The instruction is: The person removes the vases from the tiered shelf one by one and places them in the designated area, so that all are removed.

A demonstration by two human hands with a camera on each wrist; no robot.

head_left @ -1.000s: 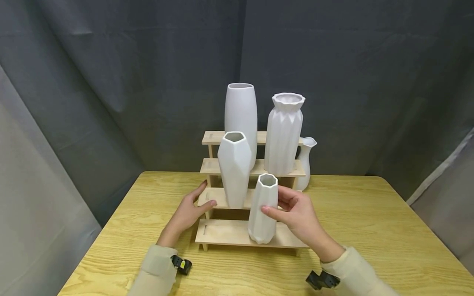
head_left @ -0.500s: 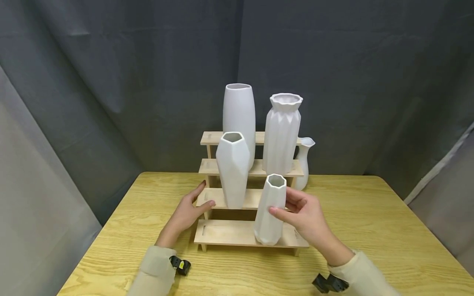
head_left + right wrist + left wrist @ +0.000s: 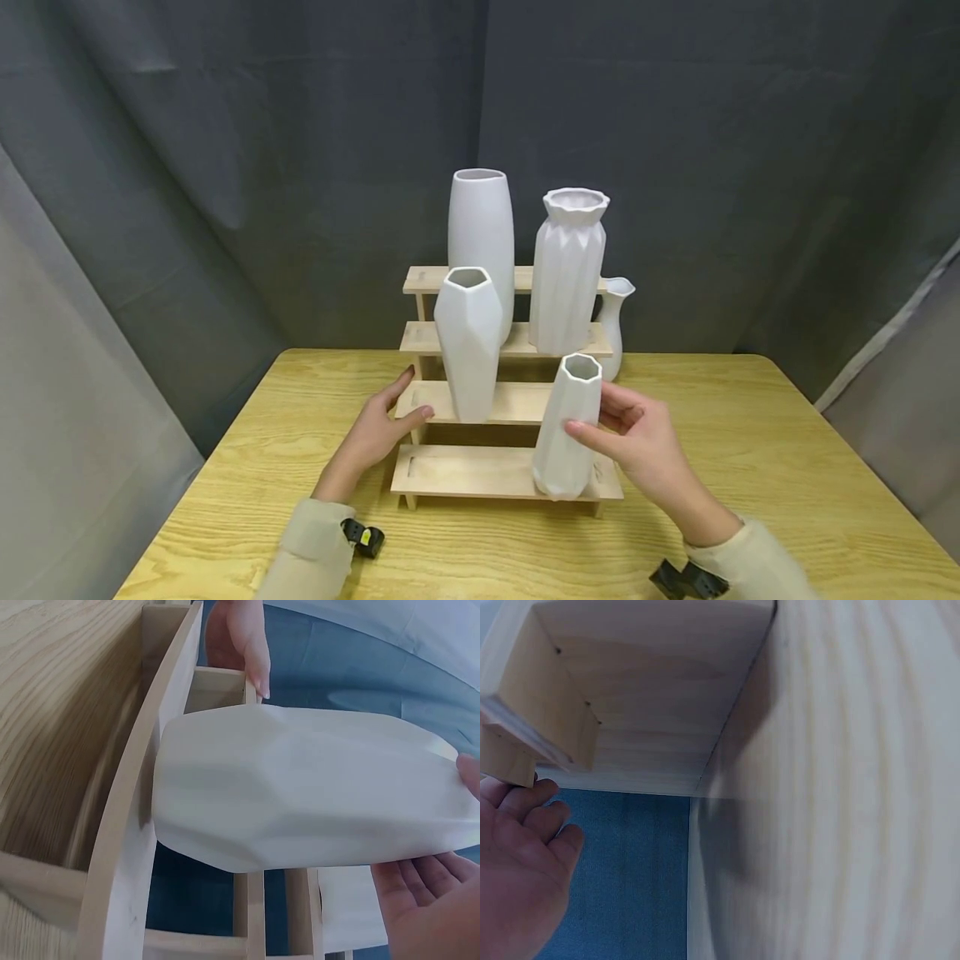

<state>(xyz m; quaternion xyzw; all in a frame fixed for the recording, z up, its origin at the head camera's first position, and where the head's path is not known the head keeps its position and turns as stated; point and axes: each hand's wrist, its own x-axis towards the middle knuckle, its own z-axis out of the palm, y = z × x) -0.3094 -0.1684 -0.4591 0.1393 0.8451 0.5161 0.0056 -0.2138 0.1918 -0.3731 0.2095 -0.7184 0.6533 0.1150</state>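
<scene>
The right hand [image 3: 637, 437] holds the small faceted vase [image 3: 567, 425] near its upper half, thumb in front and fingers curled round the far side, pinching it between them; the right wrist view shows the same vase [image 3: 307, 795] filling mid-frame with fingertips [image 3: 409, 889] under it at lower right. The vase stands upright, slightly tilted, at the right end of the lowest step of the wooden tiered stand [image 3: 465, 475], in the lower centre of the head view; whether its base fully rests on the board I cannot tell. The left hand [image 3: 378, 429] rests at the left end of the stand's second step, fingers relaxed and spread, thumb touching the board edge, gripping nothing. On that second step stands a taller angular vase [image 3: 468, 342]. Above it, centre frame, a smooth tall vase [image 3: 481, 233] and a pleated vase [image 3: 567, 271] stand side by side. A small jug-shaped vase [image 3: 615, 325] peeks out behind the stand at right. Everything sits on a light wooden table [image 3: 750, 467] before a dark grey curtain [image 3: 225, 167].
</scene>
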